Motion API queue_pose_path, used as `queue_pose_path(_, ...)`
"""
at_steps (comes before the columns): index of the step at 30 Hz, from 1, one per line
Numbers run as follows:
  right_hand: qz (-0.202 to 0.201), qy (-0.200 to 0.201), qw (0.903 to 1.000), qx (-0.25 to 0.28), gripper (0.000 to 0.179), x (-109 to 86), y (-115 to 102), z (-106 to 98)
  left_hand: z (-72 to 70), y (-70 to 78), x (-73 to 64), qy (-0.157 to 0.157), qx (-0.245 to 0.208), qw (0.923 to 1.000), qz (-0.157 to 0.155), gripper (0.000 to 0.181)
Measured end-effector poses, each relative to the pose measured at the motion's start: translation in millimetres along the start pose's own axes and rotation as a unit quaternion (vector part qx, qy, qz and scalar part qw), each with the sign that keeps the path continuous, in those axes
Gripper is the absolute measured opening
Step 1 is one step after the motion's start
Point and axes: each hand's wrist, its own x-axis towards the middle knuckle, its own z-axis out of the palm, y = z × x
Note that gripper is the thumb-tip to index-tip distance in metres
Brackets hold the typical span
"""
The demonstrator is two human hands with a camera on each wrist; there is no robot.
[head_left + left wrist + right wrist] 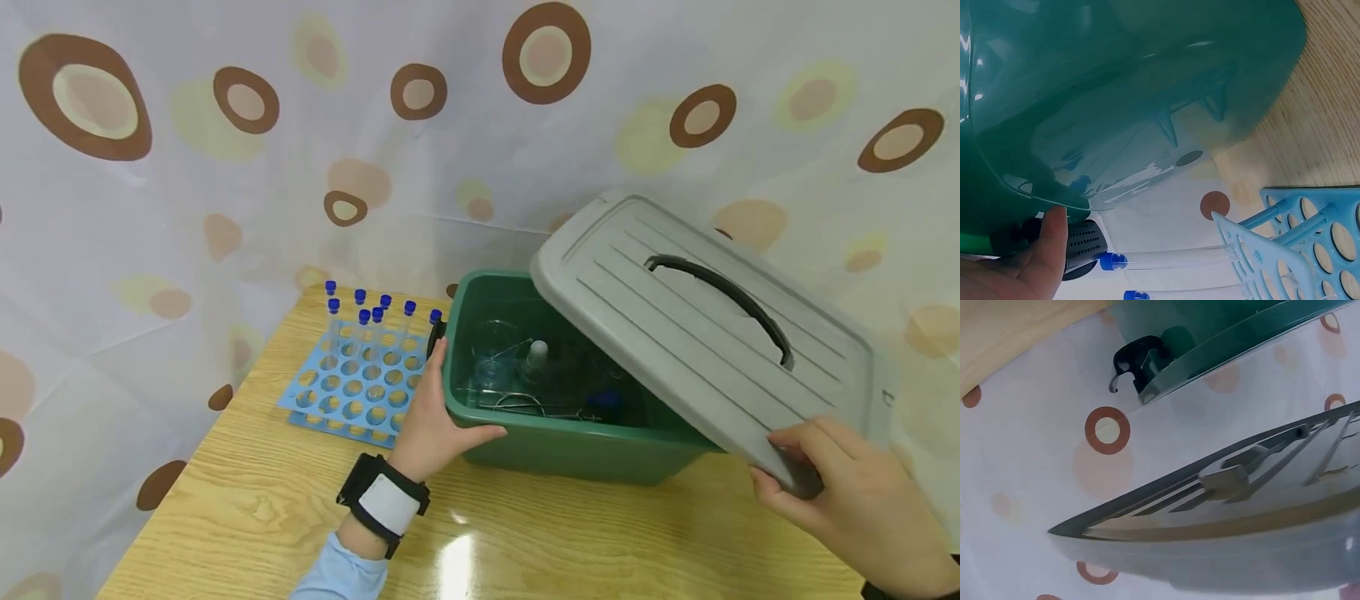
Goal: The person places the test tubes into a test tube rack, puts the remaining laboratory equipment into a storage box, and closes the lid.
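A green plastic storage box [570, 454] stands on the table, its top partly uncovered. My left hand [437, 417] rests against its left front corner, thumb spread along the front wall and fingers on the left side by the black latch [1084, 245]. My right hand [855, 492] grips the near right corner of the grey lid [667, 308], which is tilted over the box's right part. The lid's underside [1210, 500] shows in the right wrist view; the right hand is not clearly seen there. Inside lie clear glassware [491, 367] and a white-topped item [537, 354], partly hidden.
Left of the box stands a light blue test tube rack [330, 408] holding several blue-capped tubes [363, 333], close to my left hand. The wooden table [247, 500] backs onto a patterned cloth [247, 183]. A black latch [1138, 359] sticks out from the box's far end.
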Motion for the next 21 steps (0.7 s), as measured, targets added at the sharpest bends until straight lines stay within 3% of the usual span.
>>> queue_pose_path(9, -0.083, -0.031, 0.9957, 0.025, 0.049, 16.3, 3.0, 17.8, -0.8, -2.5, 1.8, -0.006, -0.024, 0.9996, 0.010, 0.126)
queue_pose_path(13, -0.110, -0.027, 0.9924, 0.048, 0.046, 24.0, 5.8, 28.6, -0.3, -4.0, 4.0, 0.000, -0.036, 0.9987, 0.037, 0.128)
queue_pose_path(17, -0.125, -0.022, 0.9873, 0.095, 0.042, 25.4, 5.4, 40.0, 1.4, -5.3, 3.9, 0.000, -0.063, 0.9968, 0.051, 0.121)
queue_pose_path(21, -0.115, -0.044, 0.9839, 0.130, 0.040, 21.6, 4.4, 46.7, 2.7, -5.4, 0.9, -0.009, -0.089, 0.9954, 0.035, 0.110)
